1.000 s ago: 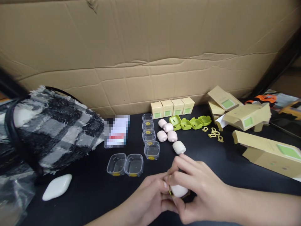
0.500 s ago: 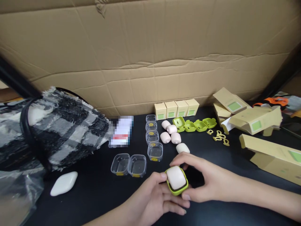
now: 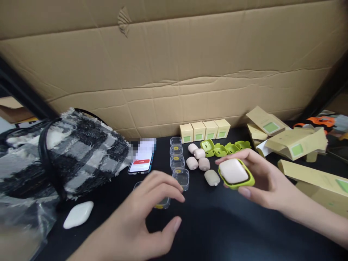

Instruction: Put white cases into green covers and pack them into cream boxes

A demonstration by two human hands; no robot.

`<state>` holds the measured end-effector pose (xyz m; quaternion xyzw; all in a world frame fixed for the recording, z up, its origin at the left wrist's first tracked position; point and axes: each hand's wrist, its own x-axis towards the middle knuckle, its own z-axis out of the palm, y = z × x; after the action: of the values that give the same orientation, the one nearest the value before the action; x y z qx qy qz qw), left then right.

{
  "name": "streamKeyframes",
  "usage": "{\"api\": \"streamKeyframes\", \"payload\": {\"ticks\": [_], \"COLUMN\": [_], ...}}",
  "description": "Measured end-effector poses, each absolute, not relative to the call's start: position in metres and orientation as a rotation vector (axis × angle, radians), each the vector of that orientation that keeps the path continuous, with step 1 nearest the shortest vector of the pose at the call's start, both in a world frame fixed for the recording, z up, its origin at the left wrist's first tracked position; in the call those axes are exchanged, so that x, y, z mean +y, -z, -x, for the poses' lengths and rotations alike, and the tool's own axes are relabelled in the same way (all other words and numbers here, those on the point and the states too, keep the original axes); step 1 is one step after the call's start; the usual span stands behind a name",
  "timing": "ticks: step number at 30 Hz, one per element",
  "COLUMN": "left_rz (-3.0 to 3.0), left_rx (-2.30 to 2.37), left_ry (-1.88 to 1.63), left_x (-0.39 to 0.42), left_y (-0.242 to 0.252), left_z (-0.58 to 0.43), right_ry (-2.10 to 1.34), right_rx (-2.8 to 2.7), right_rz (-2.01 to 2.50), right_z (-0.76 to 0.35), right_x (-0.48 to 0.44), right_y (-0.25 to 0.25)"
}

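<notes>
My right hand [image 3: 261,181] grips a lime-green case [image 3: 251,180] by its sides, with a pale pink rounded block [image 3: 233,171] seated inside. Thumb and fingers of my left hand [image 3: 146,214] are spread and hold nothing. That hand hovers in front of the clear plastic cups and partly hides the near two. A nearer clear cup [image 3: 181,178] stands just beyond its fingertips, at the front of a column of cups with yellow stickers. Between the hands lies an off-white rounded block [image 3: 212,177], with several pink blocks [image 3: 203,164] behind it.
Green flower-edged cases [image 3: 220,149] and small cartons [image 3: 199,131] line the back. Opened cartons [image 3: 296,139] lie at right. A phone [image 3: 143,159], a checked bag [image 3: 89,145] and a white rounded object [image 3: 78,214] are at left. Cardboard [image 3: 190,54] walls the back.
My right hand has carried the green case with the pink block up and to the right. My left hand has let go of it, moved left and opened over the near cups.
</notes>
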<state>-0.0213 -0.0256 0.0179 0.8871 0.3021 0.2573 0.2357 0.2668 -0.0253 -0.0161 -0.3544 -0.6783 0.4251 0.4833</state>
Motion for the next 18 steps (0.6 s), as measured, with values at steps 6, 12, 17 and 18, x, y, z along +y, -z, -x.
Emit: {"api": "streamKeyframes", "payload": {"ticks": [6, 12, 17, 18], "left_rz": [-2.979, -2.986, -2.640, -2.551], "left_rx": [1.237, 1.188, 1.095, 1.067], "left_ry": [-0.239, -0.219, -0.323, -0.352], "left_x": [0.002, -0.007, -0.025, -0.027], "left_y": [-0.008, -0.018, -0.029, -0.025], "left_z": [0.041, 0.038, 0.020, 0.014], "right_ry": [-1.009, -1.073, -1.200, -1.221], "right_rx": [-1.655, -1.650, -1.624, -1.622], "right_rz": [0.979, 1.022, 1.047, 1.051], "right_z": [-0.274, -0.270, -0.263, -0.262], "right_x": [-0.025, -0.029, -0.033, -0.033], "right_y": [0.015, 0.018, 0.018, 0.019]}}
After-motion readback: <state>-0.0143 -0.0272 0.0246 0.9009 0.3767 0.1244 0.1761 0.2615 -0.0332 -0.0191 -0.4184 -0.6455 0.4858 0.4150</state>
